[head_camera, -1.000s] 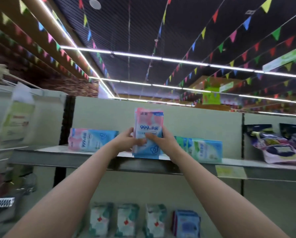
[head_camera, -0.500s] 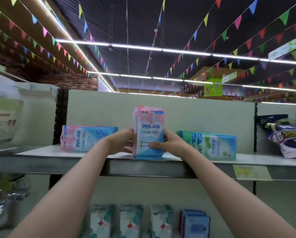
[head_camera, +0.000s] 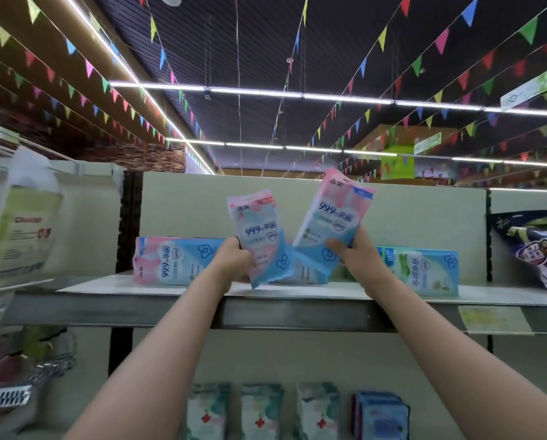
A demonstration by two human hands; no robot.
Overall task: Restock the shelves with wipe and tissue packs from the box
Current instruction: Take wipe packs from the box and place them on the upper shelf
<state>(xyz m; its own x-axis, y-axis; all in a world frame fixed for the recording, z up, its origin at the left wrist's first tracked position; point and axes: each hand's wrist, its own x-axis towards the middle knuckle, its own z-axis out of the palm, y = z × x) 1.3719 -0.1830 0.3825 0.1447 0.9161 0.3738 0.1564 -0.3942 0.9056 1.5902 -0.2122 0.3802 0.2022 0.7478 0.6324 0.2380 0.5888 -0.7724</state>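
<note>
My left hand (head_camera: pixel 234 262) grips a pink-and-blue "999" wipe pack (head_camera: pixel 259 236), held upright just above the top shelf (head_camera: pixel 170 289). Another pack of the same kind (head_camera: pixel 335 217) is gripped by my right hand (head_camera: pixel 354 255), tilted to the right and raised higher. Behind them a third pack (head_camera: pixel 310 268) lies on the shelf, partly hidden. A matching pack (head_camera: pixel 173 260) lies on its side at the left. A green-and-blue wipe pack (head_camera: pixel 424 271) stands at the right. The box is not in view.
Dark snack bags (head_camera: pixel 535 249) fill the shelf bay at the right. The lower shelf holds green-and-white packs (head_camera: pixel 259 411) and a blue pack (head_camera: pixel 380 414). A pouch (head_camera: pixel 21 217) hangs at the left, with a wire basket (head_camera: pixel 27 382) below it. A yellow price label (head_camera: pixel 494 319) sits on the shelf edge.
The stack I held together at the shelf edge has split: each hand now holds one pack, the right one lifted and tilted to the right, the left one shifted left.
</note>
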